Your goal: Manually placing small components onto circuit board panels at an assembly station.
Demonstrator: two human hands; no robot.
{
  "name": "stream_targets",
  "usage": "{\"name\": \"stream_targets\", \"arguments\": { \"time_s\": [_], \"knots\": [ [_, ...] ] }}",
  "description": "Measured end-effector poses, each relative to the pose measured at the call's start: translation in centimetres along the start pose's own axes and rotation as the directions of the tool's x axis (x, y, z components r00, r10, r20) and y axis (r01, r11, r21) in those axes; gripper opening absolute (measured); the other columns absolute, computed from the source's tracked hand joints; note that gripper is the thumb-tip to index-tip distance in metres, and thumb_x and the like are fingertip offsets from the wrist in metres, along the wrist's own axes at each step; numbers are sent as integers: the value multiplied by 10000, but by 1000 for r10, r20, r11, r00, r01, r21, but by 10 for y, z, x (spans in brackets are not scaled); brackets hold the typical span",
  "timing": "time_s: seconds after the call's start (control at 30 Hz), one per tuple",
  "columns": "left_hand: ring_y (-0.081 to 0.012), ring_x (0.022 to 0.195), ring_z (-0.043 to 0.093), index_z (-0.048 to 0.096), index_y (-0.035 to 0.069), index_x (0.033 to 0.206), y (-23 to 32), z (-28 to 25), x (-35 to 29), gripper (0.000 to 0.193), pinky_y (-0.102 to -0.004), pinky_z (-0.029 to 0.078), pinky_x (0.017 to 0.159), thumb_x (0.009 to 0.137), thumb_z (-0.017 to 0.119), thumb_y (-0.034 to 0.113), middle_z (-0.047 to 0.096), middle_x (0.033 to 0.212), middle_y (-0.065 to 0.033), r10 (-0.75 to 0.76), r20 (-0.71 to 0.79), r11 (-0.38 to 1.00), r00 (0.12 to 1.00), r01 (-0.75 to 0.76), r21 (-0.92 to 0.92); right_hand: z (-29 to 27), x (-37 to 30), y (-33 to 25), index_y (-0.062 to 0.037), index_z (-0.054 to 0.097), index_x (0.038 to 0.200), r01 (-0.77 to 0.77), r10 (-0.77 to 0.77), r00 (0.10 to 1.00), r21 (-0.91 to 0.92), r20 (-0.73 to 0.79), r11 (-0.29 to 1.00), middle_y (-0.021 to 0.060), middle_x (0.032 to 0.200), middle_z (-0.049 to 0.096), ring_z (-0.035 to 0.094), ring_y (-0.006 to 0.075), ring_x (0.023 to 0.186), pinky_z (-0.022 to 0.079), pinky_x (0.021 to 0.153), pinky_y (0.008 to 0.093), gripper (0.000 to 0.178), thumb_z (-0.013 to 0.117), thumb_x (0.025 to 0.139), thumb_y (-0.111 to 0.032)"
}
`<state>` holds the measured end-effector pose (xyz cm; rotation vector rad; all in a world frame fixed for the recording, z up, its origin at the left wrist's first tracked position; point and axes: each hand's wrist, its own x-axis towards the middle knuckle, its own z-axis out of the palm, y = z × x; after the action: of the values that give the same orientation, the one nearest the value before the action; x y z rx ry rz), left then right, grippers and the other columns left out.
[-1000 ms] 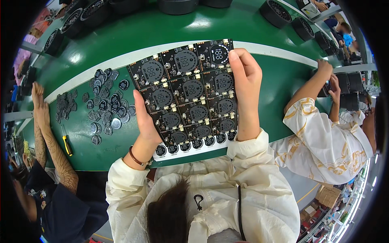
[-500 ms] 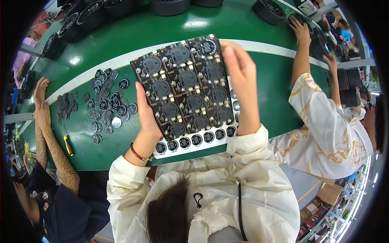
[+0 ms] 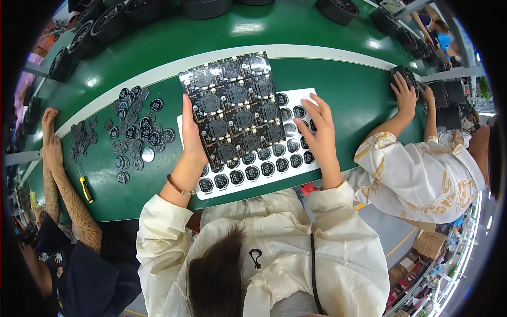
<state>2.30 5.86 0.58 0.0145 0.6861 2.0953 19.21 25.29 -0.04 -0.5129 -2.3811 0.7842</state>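
Note:
My left hand [image 3: 193, 138] grips a black panel of circuit boards [image 3: 237, 114] along its left edge, thumb over the face. Rows of round display outlines cover the panel, which is tilted above a white sheet [image 3: 304, 97] and hides part of it. Round black stickers [image 3: 266, 168] with white markings fill the sheet in rows. To the right of the panel, my right hand [image 3: 321, 131] is over the sheet's right part with fingers apart, holding nothing. Whether its fingertips touch the sheet I cannot tell.
Left of the sheet lie loose round black discs [image 3: 143, 124] and a greyer pile [image 3: 83, 138]. A yellow-handled screwdriver [image 3: 86, 190] is near the front edge. Black round housings [image 3: 206, 7] line the back. A person's forearms [image 3: 71, 195] rest at left; another person's hand [image 3: 404, 95] touches a housing at right.
My right hand has let go of the panel's right edge and moved down over the sheet. The panel has shifted left, uncovering more stickers. At right, the other person's hands have come nearer.

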Motion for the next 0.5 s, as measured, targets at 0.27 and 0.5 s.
{"name": "stream_targets", "arguments": {
  "time_s": [0.27, 0.5],
  "knots": [
    [-264, 1013, 580, 457, 65, 1251, -3, -3, -2, 594, -406, 485, 867, 915, 321, 536, 555, 1170, -112, 0, 40, 1000, 999, -1, 16, 0, -2, -4, -3, 582, 1068, -54, 55, 998, -30, 8, 998, 115, 1211, 498, 565, 234, 992, 451, 843, 323, 365, 702, 728, -63],
    [-264, 1037, 567, 439, 67, 1271, -3, 2, -4, 629, -412, 481, 876, 909, 301, 563, 539, 1190, -124, 13, 46, 999, 999, -14, 36, 8, -3, 2, -2, 589, 1015, -40, 47, 997, 103, -67, 994, 127, 1185, 510, 580, 244, 1000, 466, 832, 320, 349, 728, 698, -40]
  ]
}}
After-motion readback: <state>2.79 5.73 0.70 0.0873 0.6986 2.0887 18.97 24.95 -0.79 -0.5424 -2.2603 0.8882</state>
